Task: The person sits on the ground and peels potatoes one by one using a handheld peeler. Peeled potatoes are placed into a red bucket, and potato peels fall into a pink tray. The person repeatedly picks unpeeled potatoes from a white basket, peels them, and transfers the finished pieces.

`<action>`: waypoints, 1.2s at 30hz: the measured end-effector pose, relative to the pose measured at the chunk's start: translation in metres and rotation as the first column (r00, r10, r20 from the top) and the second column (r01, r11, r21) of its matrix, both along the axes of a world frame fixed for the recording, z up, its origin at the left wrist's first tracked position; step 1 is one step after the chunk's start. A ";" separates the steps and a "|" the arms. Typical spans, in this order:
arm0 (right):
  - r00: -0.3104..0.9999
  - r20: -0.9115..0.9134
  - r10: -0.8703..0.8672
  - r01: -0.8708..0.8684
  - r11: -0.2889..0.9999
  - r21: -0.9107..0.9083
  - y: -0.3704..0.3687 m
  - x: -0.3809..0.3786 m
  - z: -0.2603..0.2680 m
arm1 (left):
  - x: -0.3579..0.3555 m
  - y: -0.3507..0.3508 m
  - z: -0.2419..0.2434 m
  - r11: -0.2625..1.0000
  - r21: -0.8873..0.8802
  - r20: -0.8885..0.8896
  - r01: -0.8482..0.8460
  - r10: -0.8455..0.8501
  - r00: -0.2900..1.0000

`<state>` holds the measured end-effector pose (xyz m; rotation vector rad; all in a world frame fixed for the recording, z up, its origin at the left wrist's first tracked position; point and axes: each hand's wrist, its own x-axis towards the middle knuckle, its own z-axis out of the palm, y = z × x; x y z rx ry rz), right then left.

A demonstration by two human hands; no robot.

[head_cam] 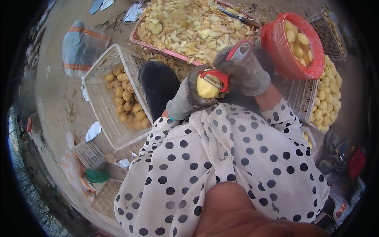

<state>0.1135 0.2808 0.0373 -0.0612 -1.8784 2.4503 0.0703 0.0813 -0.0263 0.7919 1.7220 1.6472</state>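
A mostly peeled, pale yellow potato (207, 88) sits in my left hand (191, 90), which wears a soiled grey work glove. My right hand (244, 69), gloved the same way, grips a red-handled peeler (240, 51). The peeler's metal blade lies across the upper face of the potato. Both hands meet above my lap, close to my shirt. Beyond them a pink tray (165, 51) is heaped with potato peelings (192, 29). The underside of the potato is hidden by my left glove.
Left, a white plastic crate (100, 118) holds unpeeled potatoes (125, 91). Right, a red bucket-like container (272, 44) holds peeled potatoes in liquid, beside a crate (300, 97) heaped with peeled potatoes (327, 94). A knife (237, 16) rests on the tray's far right. A woven sack (81, 47) lies on the ground.
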 end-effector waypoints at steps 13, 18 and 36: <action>0.853 -0.445 0.274 0.322 0.395 0.860 0.036 -0.008 -0.043 | -0.010 -0.009 -0.027 0.940 0.322 0.383 0.111 -0.237 0.893; 0.971 0.108 -0.215 0.193 0.963 0.189 0.036 -0.004 -0.038 | -0.016 -0.009 -0.020 0.999 0.003 -0.035 0.035 -0.035 0.999; 0.977 -0.190 -0.098 0.112 0.992 0.061 -0.004 -0.001 -0.051 | -0.022 -0.018 -0.051 0.977 0.210 0.615 0.026 -0.152 0.774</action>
